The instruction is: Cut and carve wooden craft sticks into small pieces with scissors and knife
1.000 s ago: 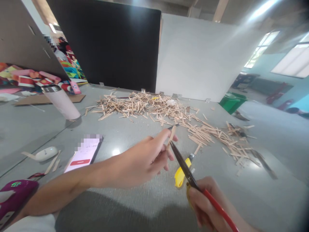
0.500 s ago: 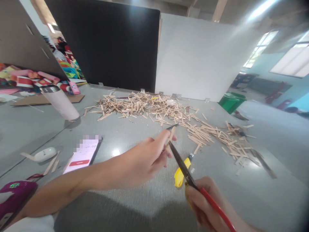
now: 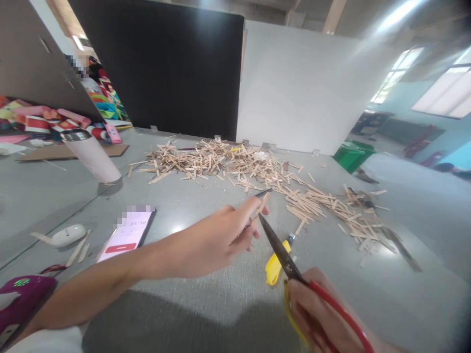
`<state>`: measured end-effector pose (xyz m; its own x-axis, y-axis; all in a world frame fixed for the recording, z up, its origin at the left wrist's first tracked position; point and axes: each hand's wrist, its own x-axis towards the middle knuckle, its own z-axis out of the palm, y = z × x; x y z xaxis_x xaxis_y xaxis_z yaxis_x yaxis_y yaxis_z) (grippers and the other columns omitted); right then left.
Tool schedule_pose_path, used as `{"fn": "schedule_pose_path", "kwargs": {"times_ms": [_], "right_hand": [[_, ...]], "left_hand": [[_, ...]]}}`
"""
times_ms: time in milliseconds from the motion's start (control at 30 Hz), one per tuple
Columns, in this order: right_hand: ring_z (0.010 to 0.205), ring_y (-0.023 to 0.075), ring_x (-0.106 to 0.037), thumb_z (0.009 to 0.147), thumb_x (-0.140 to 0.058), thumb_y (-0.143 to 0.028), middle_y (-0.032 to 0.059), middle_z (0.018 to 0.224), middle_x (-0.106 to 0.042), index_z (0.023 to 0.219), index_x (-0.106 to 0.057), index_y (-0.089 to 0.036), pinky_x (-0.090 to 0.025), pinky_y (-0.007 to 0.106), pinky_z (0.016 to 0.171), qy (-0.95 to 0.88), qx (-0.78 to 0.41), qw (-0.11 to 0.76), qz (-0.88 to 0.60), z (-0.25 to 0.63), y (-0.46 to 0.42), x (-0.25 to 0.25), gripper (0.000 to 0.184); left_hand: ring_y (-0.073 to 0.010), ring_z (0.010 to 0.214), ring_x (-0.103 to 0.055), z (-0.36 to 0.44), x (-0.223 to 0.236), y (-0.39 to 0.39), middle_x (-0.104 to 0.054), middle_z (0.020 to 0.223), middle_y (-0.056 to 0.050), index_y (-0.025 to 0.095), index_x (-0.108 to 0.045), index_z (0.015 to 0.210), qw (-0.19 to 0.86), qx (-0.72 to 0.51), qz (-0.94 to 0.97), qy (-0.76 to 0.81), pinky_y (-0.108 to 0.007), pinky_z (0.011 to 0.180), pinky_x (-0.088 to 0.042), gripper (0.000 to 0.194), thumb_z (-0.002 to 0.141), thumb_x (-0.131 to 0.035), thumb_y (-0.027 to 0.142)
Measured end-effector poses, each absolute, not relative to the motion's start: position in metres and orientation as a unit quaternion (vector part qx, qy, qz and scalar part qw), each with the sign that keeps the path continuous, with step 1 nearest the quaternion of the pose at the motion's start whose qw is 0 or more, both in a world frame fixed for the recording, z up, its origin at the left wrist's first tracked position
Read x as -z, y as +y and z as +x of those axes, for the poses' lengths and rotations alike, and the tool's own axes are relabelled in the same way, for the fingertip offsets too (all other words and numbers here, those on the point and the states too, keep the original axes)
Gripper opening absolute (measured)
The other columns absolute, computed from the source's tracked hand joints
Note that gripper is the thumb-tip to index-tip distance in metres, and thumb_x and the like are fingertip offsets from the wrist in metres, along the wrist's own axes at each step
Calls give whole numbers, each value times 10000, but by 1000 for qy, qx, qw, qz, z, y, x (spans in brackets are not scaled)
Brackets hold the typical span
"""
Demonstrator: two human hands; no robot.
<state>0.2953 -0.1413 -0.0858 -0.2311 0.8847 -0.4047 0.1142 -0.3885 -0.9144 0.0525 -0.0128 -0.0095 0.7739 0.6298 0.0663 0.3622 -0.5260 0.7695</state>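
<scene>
A short flat wooden stick (image 3: 263, 202) is pinched between the thumb and fingers of my left hand (image 3: 224, 233), over the middle of the table. My right hand (image 3: 320, 304), at the lower right, is closed round the handles of a pair of scissors (image 3: 277, 245), one handle red and the other yellowish. The blade tips point up and left and reach the lower part of the stick. Whether the blades touch it I cannot tell. Behind the blades, a yellow utility knife (image 3: 274, 267) lies on the table.
A pile of wooden sticks (image 3: 206, 159) spreads before the black board (image 3: 165, 68) and white board (image 3: 294, 88), trailing right. On the left are a pale pink bottle (image 3: 93, 157), a phone (image 3: 127, 235), a white mouse-like object (image 3: 69, 235) and a purple device (image 3: 27, 304).
The scissors' handles have spread further apart in my right hand, and the hand has shifted slightly right. My left hand keeps the stick, almost in the same place.
</scene>
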Motion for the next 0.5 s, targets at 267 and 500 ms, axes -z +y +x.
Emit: {"fn": "schedule_pose_path", "kwargs": {"times_ms": [267,500], "right_hand": [[321,76,-287,1029,-495,-815,-79,395,-364,618,-472,-250,-246,227,365,-459,-638,400,-472,306,-141,90,699],[446,89,-411,953,-559,-892,15,628,-630,817,-577,-208,-283,249,465,-524,-598,370,-480,313,-147,76,698]], "left_hand": [[-158,691,-748,47,-7,-1,-777,1021,-74,248,-411,1282,565,-170,769,248,-249,595,-578,179,1153,-471,357],[-115,592,-671,40,-18,-1,-781,954,-45,246,-478,1318,566,-172,768,245,-210,535,-519,229,1135,-519,378]]}}
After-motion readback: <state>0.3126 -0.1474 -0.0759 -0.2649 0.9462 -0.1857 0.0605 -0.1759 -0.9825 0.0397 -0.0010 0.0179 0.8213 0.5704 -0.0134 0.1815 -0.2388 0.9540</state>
